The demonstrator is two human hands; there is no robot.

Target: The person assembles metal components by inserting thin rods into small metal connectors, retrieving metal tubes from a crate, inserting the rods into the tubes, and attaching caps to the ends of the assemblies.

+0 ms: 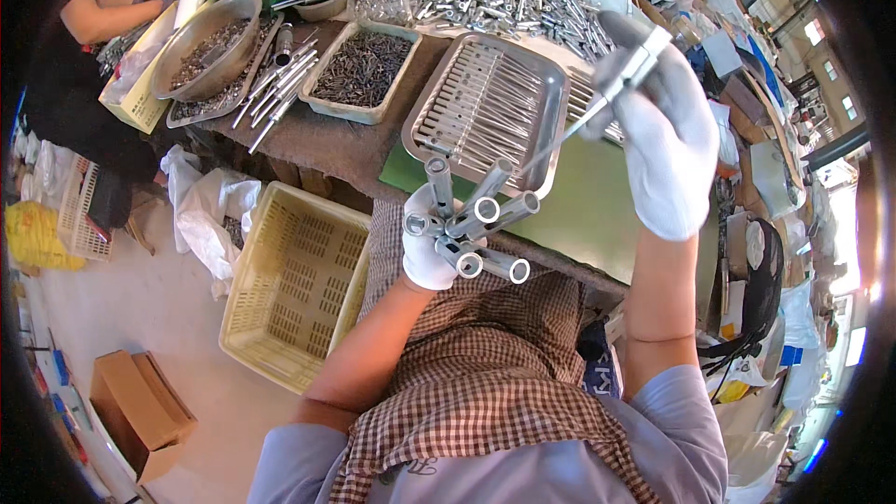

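My left hand (pixel 426 258), in a white glove, is closed around several short, hollow silver metal tubes (pixel 489 185), their open ends fanned out upward. Raised to the right, my right hand (pixel 670 154), also gloved, pinches a metal rod (pixel 644 60) with a thick sleeve-like end and a long thin shaft. That shaft slants down toward the tubes; whether its tip touches one, I cannot tell. Just beyond the tubes, a metal tray (pixel 560 117) holds rows of similar thin rods (pixel 485 98) with thick ends. Part of my left fingers is hidden behind the tubes.
A tub (pixel 304 98) of small dark screw-like parts and a metal bowl (pixel 245 7) stand on the bench's left. Loose tubes (pixel 504 0) pile up behind. A yellow crate (pixel 247 317) is below left, near a cardboard box (pixel 121 392). Another person's arm (pixel 98 19) reaches in at upper left.
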